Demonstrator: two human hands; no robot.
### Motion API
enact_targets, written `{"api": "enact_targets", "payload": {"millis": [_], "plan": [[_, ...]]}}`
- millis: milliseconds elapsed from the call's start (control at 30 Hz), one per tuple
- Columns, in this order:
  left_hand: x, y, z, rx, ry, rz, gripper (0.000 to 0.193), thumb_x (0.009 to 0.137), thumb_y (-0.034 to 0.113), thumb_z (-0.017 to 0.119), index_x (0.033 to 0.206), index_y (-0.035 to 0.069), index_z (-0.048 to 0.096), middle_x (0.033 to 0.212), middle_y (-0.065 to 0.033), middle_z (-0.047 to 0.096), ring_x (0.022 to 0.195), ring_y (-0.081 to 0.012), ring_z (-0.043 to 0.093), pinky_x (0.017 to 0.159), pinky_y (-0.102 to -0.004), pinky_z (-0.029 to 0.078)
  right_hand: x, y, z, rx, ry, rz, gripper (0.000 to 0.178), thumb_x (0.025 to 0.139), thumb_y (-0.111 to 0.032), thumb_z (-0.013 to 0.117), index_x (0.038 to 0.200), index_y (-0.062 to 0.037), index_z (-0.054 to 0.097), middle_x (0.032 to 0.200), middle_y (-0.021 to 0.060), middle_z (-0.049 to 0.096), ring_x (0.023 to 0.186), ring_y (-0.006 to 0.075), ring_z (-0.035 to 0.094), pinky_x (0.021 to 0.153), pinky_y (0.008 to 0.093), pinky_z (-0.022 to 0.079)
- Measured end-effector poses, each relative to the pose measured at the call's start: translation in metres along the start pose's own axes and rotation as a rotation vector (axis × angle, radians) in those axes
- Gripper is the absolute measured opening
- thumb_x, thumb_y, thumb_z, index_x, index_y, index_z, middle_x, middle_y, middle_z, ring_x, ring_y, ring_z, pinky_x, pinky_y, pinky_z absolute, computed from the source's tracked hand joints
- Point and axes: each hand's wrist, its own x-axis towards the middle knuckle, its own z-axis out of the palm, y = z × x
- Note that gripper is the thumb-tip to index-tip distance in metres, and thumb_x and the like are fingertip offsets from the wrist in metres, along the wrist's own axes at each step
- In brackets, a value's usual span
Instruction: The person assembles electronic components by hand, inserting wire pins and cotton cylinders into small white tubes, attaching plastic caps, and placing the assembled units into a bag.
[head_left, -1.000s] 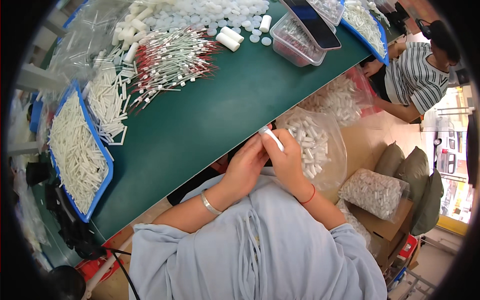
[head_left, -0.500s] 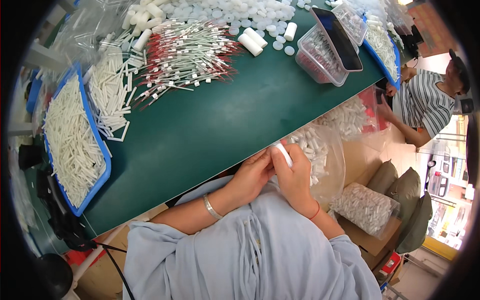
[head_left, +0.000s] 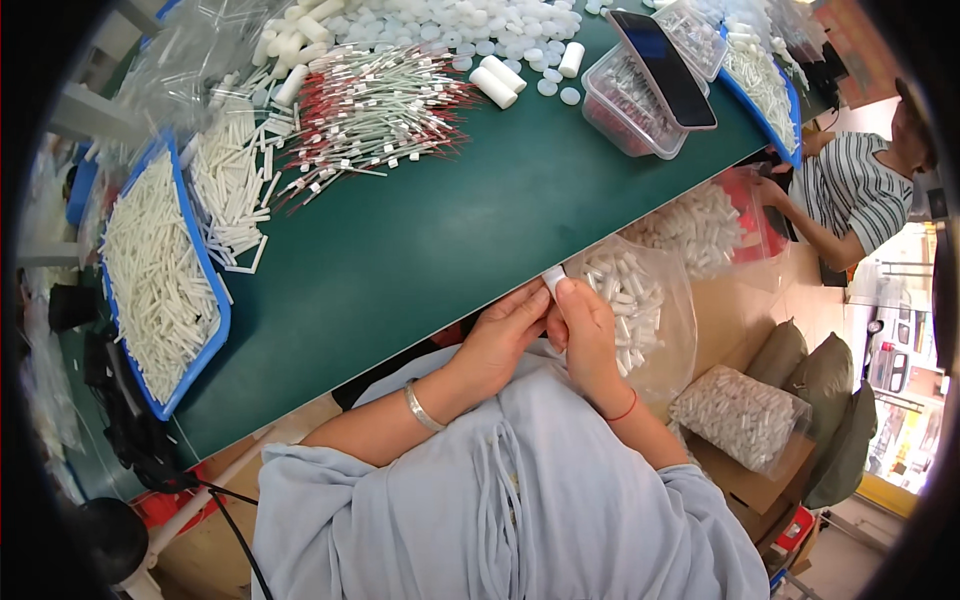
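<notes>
At the near edge of the table, my two hands meet in front of my body. A short white cylinder (head_left: 554, 275) sticks up from my right hand (head_left: 590, 338), tilted, with the thumb pressed along it. My left hand (head_left: 503, 338) is closed beside it, its thumb and fingers pinched together close to the cylinder. What those left fingers hold, if anything, is hidden. Just right of my hands lies a clear plastic bag (head_left: 680, 345) with many white cylinders (head_left: 628, 305) in it.
Red-and-white wired parts (head_left: 380, 115) are heaped on the green table (head_left: 390, 260). Blue trays (head_left: 215, 340) hold thin white tubes. A phone (head_left: 662, 68) rests on a clear box (head_left: 610, 115). A filled bag (head_left: 735, 415) lies at right; a co-worker (head_left: 850, 190) sits farther off.
The white cylinder has shifted slightly up and left and shows less of its length. My right hand has turned a little more upright. My left hand stays close beside it.
</notes>
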Motion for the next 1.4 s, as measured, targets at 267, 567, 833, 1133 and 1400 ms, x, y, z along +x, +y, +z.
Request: {"api": "enact_targets", "payload": {"millis": [267,567,833,1133,1400], "plan": [[0.005,-0.002,-0.004,0.075,0.046,0.031,0.026,0.100,0.024,0.047,0.119,0.008,0.055,0.093,-0.0003,0.061,0.081,-0.0081,0.056,0.073,-0.0243,0.047,0.004,0.005,0.011,0.208,0.049,0.049,0.031,0.100,-0.033,0.044,0.082,-0.0075,0.049,0.055,-0.0039,0.036,0.044,0.0049,0.028,0.040,0.0227,0.023],[0.002,0.003,0.002,0.092,0.014,0.019,0.034,0.101,0.022,0.042,0.129,0.005,0.046,0.103,-0.0024,0.054,0.088,-0.0118,0.052,0.082,-0.0267,0.043,0.003,0.001,-0.002,0.065,-0.030,0.008,0.021,0.098,-0.021,0.050,0.094,-0.0018,0.057,0.065,-0.0010,0.052,0.053,0.0051,0.044,0.048,0.0197,0.036],[-0.011,0.002,-0.006,-0.117,0.044,-0.092,0.034,0.100,0.026,0.038,0.124,0.005,0.051,0.129,-0.0061,0.052,0.120,-0.0176,0.048,0.103,-0.0360,0.037,0.007,0.016,-0.003,-0.668,0.107,-0.547,0.019,0.085,-0.007,0.065,0.099,-0.0013,0.054,0.078,0.0082,0.063,0.064,0.0133,0.059,0.056,0.0273,0.047],[-0.003,0.000,0.005,-0.125,0.033,-0.067,0.032,0.102,0.027,0.040,0.123,0.006,0.051,0.125,-0.0048,0.054,0.118,-0.0147,0.049,0.102,-0.0341,0.039,0.010,0.002,-0.001,-0.857,0.169,-0.775,0.019,0.081,-0.010,0.067,0.094,-0.0022,0.056,0.070,0.0143,0.058,0.059,0.0308,0.059,0.051,0.0385,0.045],[0.000,0.000,0.015,-0.142,0.090,0.025,0.032,0.101,0.028,0.045,0.123,0.007,0.053,0.123,-0.0030,0.057,0.113,-0.0145,0.054,0.097,-0.0338,0.044,0.010,0.002,-0.006,-0.949,0.211,-0.831,0.020,0.081,-0.012,0.067,0.097,-0.0017,0.058,0.070,0.0129,0.055,0.059,0.0304,0.057,0.051,0.0393,0.044]]}}
